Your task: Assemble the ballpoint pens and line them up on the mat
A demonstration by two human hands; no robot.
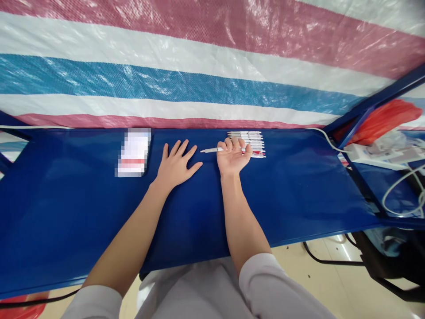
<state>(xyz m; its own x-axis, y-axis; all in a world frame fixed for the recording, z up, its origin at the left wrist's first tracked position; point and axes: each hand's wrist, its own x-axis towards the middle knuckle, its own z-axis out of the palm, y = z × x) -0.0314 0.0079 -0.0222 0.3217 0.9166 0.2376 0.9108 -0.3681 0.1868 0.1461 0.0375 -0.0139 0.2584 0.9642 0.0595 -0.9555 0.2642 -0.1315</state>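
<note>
A slim white pen [210, 150] is held in the curled fingers of the upturned right hand [233, 156].
The left hand [178, 163] is laid flat, fingers spread, on the smooth blue table [186, 221], beside a pixelated pale slab [134, 150], possibly a phone. Slender pens [255, 144] are lined up behind the right hand, below a glossy, woven striped sheet [199, 57]. At right, a crumpled red bag [381, 119] is seen beside a white power strip [375, 156].

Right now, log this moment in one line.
left hand: spread, palm down | right hand: palm up, curled around pen | pens: lined up, partly behind right hand
</note>
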